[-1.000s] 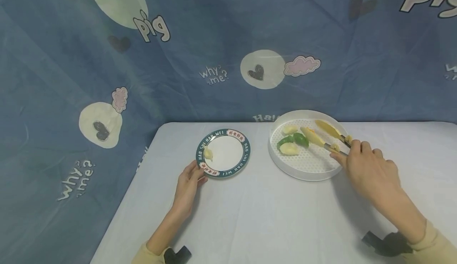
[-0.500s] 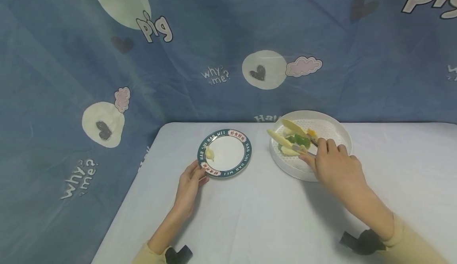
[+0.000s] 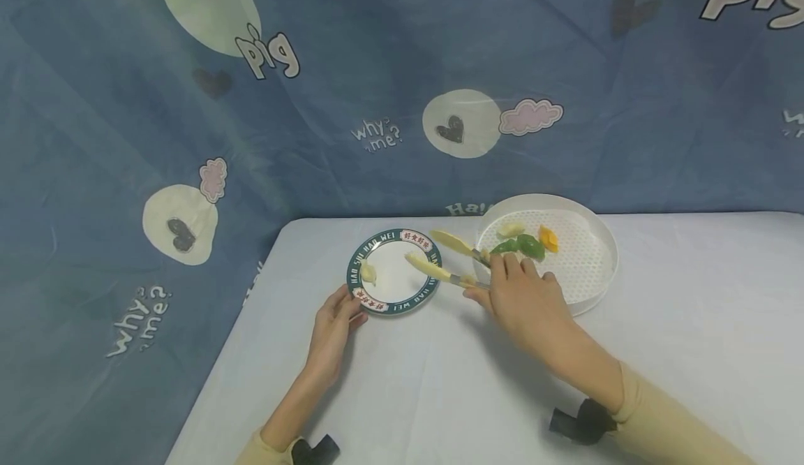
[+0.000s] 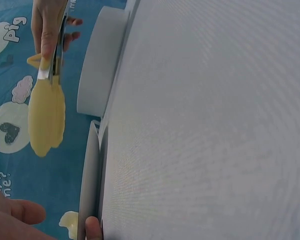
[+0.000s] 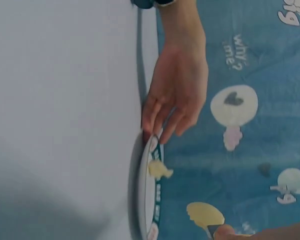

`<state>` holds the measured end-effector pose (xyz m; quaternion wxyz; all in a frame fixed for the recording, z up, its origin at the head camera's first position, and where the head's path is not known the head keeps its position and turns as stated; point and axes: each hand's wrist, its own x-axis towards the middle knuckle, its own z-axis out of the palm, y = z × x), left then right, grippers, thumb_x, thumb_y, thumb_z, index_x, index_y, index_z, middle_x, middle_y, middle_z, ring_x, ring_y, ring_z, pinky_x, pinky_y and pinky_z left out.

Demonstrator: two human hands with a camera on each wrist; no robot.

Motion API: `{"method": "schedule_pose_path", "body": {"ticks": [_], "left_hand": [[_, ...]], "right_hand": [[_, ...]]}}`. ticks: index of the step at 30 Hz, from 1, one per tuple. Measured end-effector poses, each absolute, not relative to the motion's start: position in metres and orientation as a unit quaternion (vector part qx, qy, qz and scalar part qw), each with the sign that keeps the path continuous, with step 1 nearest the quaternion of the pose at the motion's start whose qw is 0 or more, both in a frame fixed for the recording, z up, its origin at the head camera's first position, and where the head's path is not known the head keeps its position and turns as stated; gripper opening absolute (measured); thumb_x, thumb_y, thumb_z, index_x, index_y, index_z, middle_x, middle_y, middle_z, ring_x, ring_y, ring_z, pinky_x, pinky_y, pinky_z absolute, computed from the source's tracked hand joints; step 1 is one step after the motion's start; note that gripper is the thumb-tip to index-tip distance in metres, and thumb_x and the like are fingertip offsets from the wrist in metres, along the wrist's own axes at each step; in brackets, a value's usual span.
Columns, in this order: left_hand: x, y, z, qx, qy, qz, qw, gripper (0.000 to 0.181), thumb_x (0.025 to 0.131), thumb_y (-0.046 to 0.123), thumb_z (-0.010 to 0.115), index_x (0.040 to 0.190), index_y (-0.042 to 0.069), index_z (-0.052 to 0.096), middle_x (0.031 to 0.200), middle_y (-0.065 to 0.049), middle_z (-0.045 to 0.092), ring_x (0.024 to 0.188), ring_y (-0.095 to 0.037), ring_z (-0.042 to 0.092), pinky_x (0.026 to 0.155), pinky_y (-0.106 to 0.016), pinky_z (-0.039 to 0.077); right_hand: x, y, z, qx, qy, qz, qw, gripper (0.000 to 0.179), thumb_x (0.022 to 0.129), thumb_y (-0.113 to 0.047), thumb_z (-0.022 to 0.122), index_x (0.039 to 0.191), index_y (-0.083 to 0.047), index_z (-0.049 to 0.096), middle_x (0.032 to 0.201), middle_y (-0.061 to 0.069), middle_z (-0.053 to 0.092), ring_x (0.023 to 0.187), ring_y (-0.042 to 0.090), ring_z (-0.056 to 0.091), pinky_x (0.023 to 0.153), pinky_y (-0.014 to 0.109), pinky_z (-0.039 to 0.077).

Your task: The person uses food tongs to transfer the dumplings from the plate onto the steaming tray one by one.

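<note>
My left hand (image 3: 331,329) pinches the lower-left rim of a round plate (image 3: 402,269) with a green lettered border; in the left wrist view a fingertip (image 4: 93,229) shows under it. A small pale-yellow piece (image 3: 368,271), its kind unclear, lies on the plate near the left rim. My right hand (image 3: 527,304) holds tongs with yellow heads (image 3: 427,268) and metal arms. Their heads stand apart above the plate's right side, and I see nothing between them. From the left wrist view, the tongs (image 4: 46,117) hang above the plate's level.
Right of the plate stands a white round tray (image 3: 590,297) with a dimpled bottom. In it lie green pieces (image 3: 530,247), an orange-yellow piece (image 3: 548,239) and a pale piece (image 3: 511,230). My right hand hides part of the tray. A patterned blue cloth (image 3: 377,172) hangs behind the table.
My right hand has carried the tongs leftward, from above the tray's right side across it to the plate. My left hand stays at the plate's rim.
</note>
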<state>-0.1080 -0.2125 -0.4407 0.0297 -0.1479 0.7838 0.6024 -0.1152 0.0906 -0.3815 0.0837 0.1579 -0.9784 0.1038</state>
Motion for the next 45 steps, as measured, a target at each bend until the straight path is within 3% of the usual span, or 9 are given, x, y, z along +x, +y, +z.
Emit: {"method": "schedule_pose_path", "body": {"ticks": [7, 12, 17, 26, 34, 40, 45], "left_hand": [[-0.107, -0.212, -0.441, -0.149, 0.782, 0.605, 0.029, 0.066, 0.112, 0.022, 0.049, 0.167, -0.005, 0.025, 0.169, -0.026, 0.04, 0.145, -0.036, 0.058, 0.115, -0.027, 0.06], [-0.108, -0.212, -0.441, -0.149, 0.781, 0.606, 0.03, 0.067, 0.112, 0.023, 0.049, 0.167, -0.005, 0.025, 0.17, -0.026, 0.04, 0.144, -0.036, 0.058, 0.115, -0.027, 0.06], [-0.108, -0.212, -0.44, -0.145, 0.782, 0.605, 0.031, 0.067, 0.112, 0.023, 0.049, 0.167, -0.005, 0.024, 0.169, -0.026, 0.041, 0.144, -0.036, 0.058, 0.116, -0.029, 0.06], [-0.108, -0.211, -0.442, -0.142, 0.78, 0.609, 0.03, 0.067, 0.112, 0.023, 0.049, 0.167, -0.006, 0.024, 0.166, -0.026, 0.045, 0.143, -0.036, 0.059, 0.115, -0.029, 0.06], [-0.109, -0.212, -0.442, -0.143, 0.777, 0.613, 0.031, 0.067, 0.113, 0.023, 0.048, 0.167, -0.007, 0.023, 0.167, -0.027, 0.042, 0.144, -0.037, 0.058, 0.115, -0.028, 0.06], [-0.109, -0.213, -0.441, -0.146, 0.775, 0.614, 0.032, 0.067, 0.113, 0.022, 0.048, 0.168, -0.006, 0.022, 0.168, -0.027, 0.041, 0.144, -0.037, 0.057, 0.115, -0.027, 0.06], [-0.109, -0.214, -0.441, -0.15, 0.774, 0.614, 0.031, 0.067, 0.113, 0.022, 0.048, 0.168, -0.006, 0.022, 0.168, -0.027, 0.041, 0.143, -0.036, 0.058, 0.114, -0.025, 0.06]], "right_hand": [[-0.115, 0.063, -0.387, 0.189, -0.976, 0.091, 0.057, 0.064, 0.104, -0.057, 0.063, 0.127, 0.003, 0.059, 0.104, 0.014, 0.065, 0.092, 0.032, 0.067, 0.071, 0.054, 0.062], [-0.114, 0.047, -0.394, 0.202, -0.973, 0.091, 0.062, 0.059, 0.103, -0.057, 0.064, 0.114, 0.001, 0.059, 0.094, 0.011, 0.058, 0.08, 0.028, 0.058, 0.063, 0.047, 0.057], [-0.116, 0.034, -0.402, 0.2, -0.973, 0.097, 0.062, 0.061, 0.102, -0.057, 0.065, 0.115, 0.002, 0.06, 0.09, 0.01, 0.055, 0.077, 0.026, 0.052, 0.059, 0.042, 0.053], [-0.127, 0.016, -0.411, 0.196, -0.974, 0.108, 0.032, 0.066, 0.103, -0.061, 0.061, 0.124, 0.002, 0.059, 0.101, 0.013, 0.059, 0.087, 0.027, 0.054, 0.066, 0.042, 0.055], [-0.135, 0.005, -0.416, 0.205, -0.971, 0.117, 0.047, 0.063, 0.103, -0.059, 0.062, 0.122, 0.001, 0.059, 0.109, 0.016, 0.064, 0.092, 0.03, 0.058, 0.071, 0.048, 0.058], [-0.137, -0.001, -0.421, 0.205, -0.969, 0.117, 0.066, 0.055, 0.103, -0.054, 0.064, 0.119, -0.001, 0.058, 0.103, 0.014, 0.064, 0.089, 0.03, 0.059, 0.068, 0.046, 0.056], [-0.137, -0.001, -0.424, 0.201, -0.97, 0.117, 0.073, 0.054, 0.103, -0.049, 0.065, 0.132, -0.004, 0.059, 0.112, 0.015, 0.069, 0.095, 0.032, 0.063, 0.073, 0.049, 0.06]]}}
